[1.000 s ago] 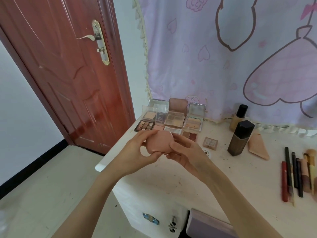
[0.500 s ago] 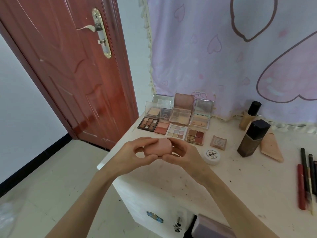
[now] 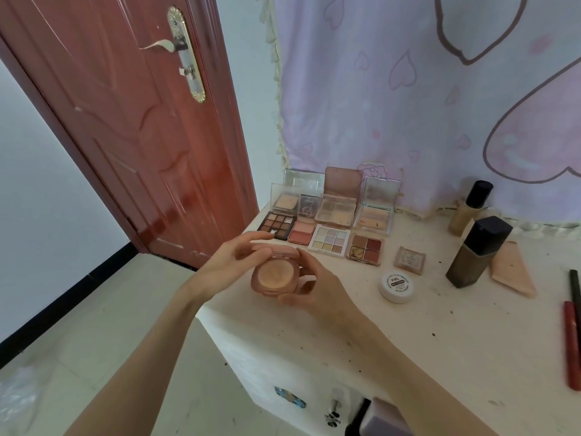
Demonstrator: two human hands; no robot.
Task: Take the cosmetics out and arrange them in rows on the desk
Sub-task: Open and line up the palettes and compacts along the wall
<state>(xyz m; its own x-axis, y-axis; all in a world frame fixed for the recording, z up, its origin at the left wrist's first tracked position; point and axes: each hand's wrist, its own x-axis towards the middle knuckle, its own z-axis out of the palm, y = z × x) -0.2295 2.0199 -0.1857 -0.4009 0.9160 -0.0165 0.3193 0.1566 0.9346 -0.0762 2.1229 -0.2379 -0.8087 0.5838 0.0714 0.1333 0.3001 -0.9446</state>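
A reddish-brown panelled wooden door [image 3: 125,121] stands closed at left, bearing a brass lock plate [image 3: 187,55] with a silver lever handle [image 3: 157,45]. A pale lilac fabric hanging [image 3: 424,89], printed with hearts and edged with a cream fringe, covers the wall behind the bench. White wall [image 3: 34,171] with a black skirting strip [image 3: 63,294] meets a light tiled floor [image 3: 103,335]. A crumpled clear plastic bag [image 3: 15,401] lies at lower left.
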